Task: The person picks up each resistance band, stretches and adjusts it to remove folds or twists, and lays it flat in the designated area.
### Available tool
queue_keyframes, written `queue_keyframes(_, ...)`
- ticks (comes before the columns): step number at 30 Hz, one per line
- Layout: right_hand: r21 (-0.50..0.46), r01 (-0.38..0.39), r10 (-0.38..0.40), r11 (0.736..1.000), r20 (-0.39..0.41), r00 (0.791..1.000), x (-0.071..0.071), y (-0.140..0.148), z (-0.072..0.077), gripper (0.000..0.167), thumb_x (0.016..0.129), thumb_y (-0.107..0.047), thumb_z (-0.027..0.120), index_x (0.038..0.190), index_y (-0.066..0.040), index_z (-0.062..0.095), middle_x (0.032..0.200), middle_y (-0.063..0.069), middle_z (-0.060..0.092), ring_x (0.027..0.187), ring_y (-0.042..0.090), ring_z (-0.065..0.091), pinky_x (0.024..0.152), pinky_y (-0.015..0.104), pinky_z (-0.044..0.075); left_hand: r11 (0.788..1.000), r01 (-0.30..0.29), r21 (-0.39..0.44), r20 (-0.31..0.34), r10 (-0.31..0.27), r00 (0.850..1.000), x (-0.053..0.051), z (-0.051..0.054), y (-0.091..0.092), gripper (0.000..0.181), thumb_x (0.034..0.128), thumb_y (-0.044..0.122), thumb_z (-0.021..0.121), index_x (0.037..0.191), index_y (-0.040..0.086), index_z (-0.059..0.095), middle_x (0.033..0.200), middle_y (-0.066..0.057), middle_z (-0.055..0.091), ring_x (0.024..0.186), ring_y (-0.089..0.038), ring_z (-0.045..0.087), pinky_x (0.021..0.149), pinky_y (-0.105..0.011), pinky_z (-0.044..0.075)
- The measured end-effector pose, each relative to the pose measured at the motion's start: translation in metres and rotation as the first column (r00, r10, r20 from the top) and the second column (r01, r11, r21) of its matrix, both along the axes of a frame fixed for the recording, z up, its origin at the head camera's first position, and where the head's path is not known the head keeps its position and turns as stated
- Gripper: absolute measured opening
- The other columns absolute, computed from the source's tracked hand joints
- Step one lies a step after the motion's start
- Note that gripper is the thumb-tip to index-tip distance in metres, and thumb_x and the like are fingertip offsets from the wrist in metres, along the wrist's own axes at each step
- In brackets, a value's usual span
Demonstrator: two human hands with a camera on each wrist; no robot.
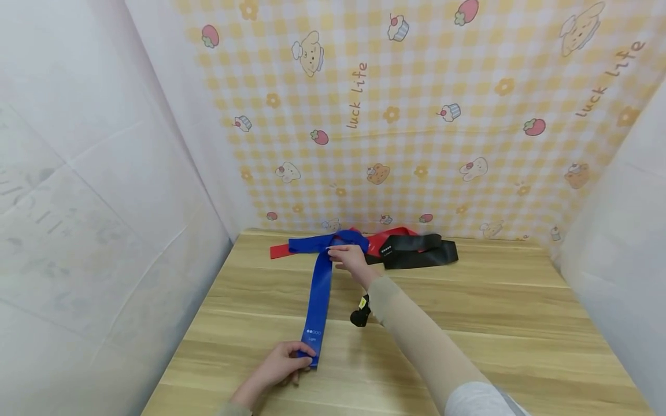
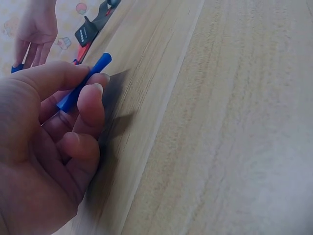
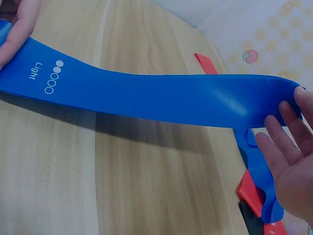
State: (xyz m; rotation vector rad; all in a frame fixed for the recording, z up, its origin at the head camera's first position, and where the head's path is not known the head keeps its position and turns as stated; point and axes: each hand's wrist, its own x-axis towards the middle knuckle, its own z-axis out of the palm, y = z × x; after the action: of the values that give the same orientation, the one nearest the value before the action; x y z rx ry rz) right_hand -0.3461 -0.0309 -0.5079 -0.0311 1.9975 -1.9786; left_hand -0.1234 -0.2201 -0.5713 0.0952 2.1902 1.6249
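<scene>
A blue resistance band (image 1: 319, 289) marked "Light" stretches between the two hands, from the front of the table toward the back. The left hand (image 1: 283, 363) pinches its near end between thumb and fingers; the left wrist view shows the folded end (image 2: 84, 83) there. At the far end the right hand (image 1: 351, 261) pinches the band between thumb and fingertips, seen in the right wrist view (image 3: 298, 156). Its held length hangs a little above the table, casting a shadow. Behind the right hand, more blue band lies over a red band (image 1: 393, 236) and a black band (image 1: 422, 259).
On the wooden table (image 1: 468, 300), a small black object with a yellow label (image 1: 360, 315) lies under the right forearm. A yellow checked curtain (image 1: 416, 144) rises behind the bands. White panels (image 1: 93, 173) stand at both sides.
</scene>
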Motion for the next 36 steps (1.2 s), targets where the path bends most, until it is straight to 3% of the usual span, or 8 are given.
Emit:
queue_keyframes(9,0.024,-0.024,0.023,0.999,0.025,0.999,-0.001,0.001,-0.011,0.027,0.093,-0.012,0.065,0.117,0.001,0.069,0.115,0.018,0.067,0.108,0.030,0.064,0.095,0.051,0.046,1.000,-0.014,0.025,0.038,0.013,0.999,-0.002,-0.004,0.001,0.016,0.0918,0.015,0.066,0.104,0.005,0.069,0.074,-0.004,0.067,0.044,-0.007,0.054,0.037,-0.017,0.035)
queue_keyframes(23,0.090,0.001,-0.002,0.996,0.005,1.000,0.002,0.003,-0.023,0.025,0.093,-0.012,0.066,0.114,-0.001,0.071,0.114,0.016,0.068,0.105,0.029,0.065,0.092,0.047,0.049,1.000,-0.023,0.007,0.067,0.023,0.998,-0.006,-0.008,0.003,0.014,0.0912,0.014,0.067,0.102,0.006,0.069,0.071,-0.007,0.066,0.043,-0.008,0.056,0.036,-0.018,0.039)
queue_keyframes(30,0.202,-0.054,0.065,0.978,-0.046,0.997,0.006,0.000,-0.030,0.029,0.092,-0.011,0.065,0.120,-0.001,0.068,0.119,0.014,0.066,0.106,0.027,0.065,0.092,0.040,0.050,1.000,-0.021,0.003,0.071,0.020,0.997,-0.006,-0.008,0.005,0.014,0.0912,0.013,0.067,0.102,0.005,0.069,0.071,-0.007,0.067,0.044,-0.008,0.056,0.037,-0.018,0.041)
queue_keyframes(36,0.193,-0.116,0.125,0.974,-0.035,0.992,0.007,-0.003,-0.035,0.038,0.094,-0.007,0.060,0.132,0.000,0.058,0.134,0.015,0.057,0.114,0.028,0.059,0.094,0.043,0.048,1.000,-0.022,-0.003,0.078,0.022,0.997,-0.004,-0.008,0.004,0.014,0.0911,0.013,0.066,0.103,0.005,0.069,0.071,-0.007,0.067,0.045,-0.008,0.056,0.038,-0.018,0.041)
